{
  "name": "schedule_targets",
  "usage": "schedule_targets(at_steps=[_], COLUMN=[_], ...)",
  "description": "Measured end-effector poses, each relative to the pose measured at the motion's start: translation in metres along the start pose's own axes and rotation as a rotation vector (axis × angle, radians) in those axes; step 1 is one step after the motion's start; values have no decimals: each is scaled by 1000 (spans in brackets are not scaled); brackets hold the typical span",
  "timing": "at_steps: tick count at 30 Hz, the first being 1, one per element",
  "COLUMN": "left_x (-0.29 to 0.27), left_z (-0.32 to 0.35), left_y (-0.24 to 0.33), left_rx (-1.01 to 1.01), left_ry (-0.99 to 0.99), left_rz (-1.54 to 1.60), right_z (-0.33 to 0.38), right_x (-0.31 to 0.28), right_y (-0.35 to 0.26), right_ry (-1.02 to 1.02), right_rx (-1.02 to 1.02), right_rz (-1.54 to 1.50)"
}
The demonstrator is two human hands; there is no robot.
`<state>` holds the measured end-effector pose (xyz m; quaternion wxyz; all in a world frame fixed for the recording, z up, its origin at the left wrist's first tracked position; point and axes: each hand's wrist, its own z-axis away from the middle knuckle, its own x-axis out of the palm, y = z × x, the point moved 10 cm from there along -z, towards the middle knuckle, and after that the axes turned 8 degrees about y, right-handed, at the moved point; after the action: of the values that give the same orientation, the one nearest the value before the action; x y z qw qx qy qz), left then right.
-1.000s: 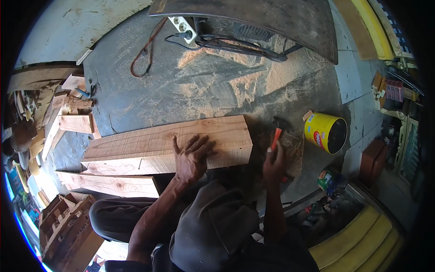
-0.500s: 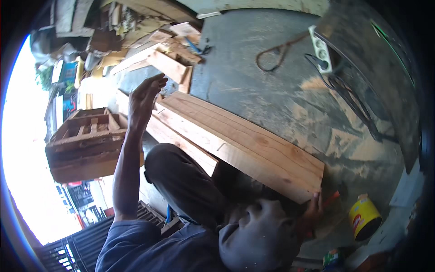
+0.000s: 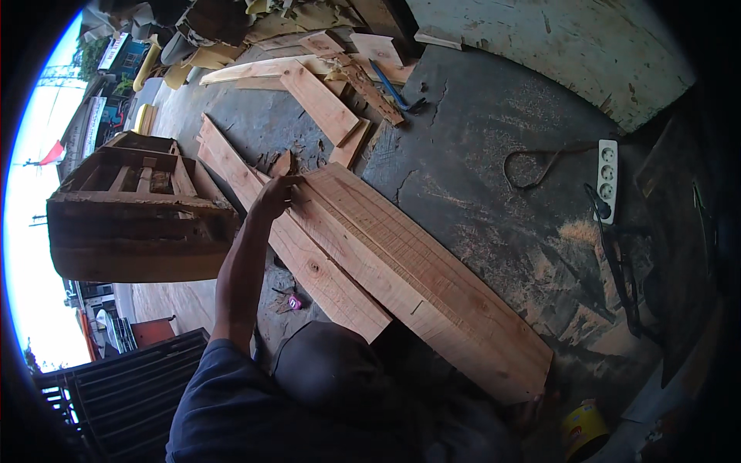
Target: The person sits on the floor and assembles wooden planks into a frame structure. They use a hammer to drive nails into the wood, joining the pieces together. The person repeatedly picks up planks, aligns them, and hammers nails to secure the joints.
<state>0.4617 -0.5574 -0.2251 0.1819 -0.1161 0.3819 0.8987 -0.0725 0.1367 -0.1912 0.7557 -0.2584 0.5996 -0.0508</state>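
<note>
The timber (image 3: 432, 285) spans the space between the two hands. The left hand (image 3: 278, 197) grasps its left end, fingers bent over the corner; the right hand (image 3: 529, 413) is in shadow at its right end, and whether it grips or merely rests cannot be told. Main hazard, as judged: uneven force at the ends could roll the timber and trap fingers under its lower edge. The board (image 3: 332, 285), close along the timber's near side, could be knocked askew (the two nearly meet for part of their length). A swing of the right end could strike the tin (image 3: 584, 432) just beyond it. Room: offcuts (image 3: 320, 100) crowd the area past the timber's left end; the widest passage is on its far side, where sawdust-strewn floor (image 3: 463, 139) extends toward the power strip (image 3: 607, 185).
</note>
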Motion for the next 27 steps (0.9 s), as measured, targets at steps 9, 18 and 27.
schedule_targets(at_steps=[9, 18, 27], left_x=[17, 10, 54], left_z=[41, 51, 54], left_y=[21, 25, 79], left_rx=[399, 466, 432], left_ry=[164, 45, 30], left_rz=[-18, -33, -270], right_z=[-38, 10, -2], right_x=[-1, -16, -40], right_y=[-59, -27, 13], right_ry=[41, 17, -12], right_rx=[-25, -95, 356], right_rz=[-22, -33, -644])
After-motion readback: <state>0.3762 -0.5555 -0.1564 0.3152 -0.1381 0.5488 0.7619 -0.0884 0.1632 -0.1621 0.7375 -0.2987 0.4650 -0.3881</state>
